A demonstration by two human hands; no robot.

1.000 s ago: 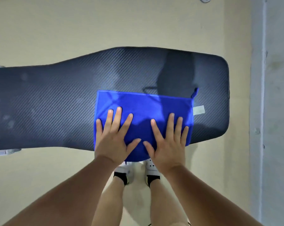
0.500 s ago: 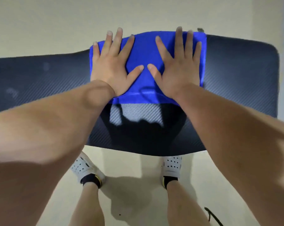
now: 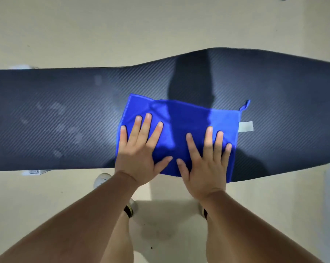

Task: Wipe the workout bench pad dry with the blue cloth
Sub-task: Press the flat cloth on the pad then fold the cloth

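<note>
**A:** The person stands on the pale floor (image 3: pixel 122 25), square to the long dark worktop (image 3: pixel 65 111). Why?

**B:** Likely so that both arms reach across its whole width.

**A:** And the blue cloth (image 3: pixel 179 120)?

**B:** It lies flat on the worktop's middle, reaching the near edge. Spread wide, it should take up more wet in one pass. Pale smears (image 3: pixel 65 128) show to its left, so that stretch seems not yet dry.

**A:** The hands?

**B:** The left hand (image 3: pixel 139 154) and right hand (image 3: pixel 205 168) lie side by side on the cloth. Their palms are down, their fingers straight and splayed, and they grip nothing. Pressing flat probably spreads the load evenly.

**A:** What are the small bits at the cloth's right edge?

**B:** A white label (image 3: pixel 245 127) and a loop (image 3: pixel 244 105), both lying clear of the fingers.
</note>
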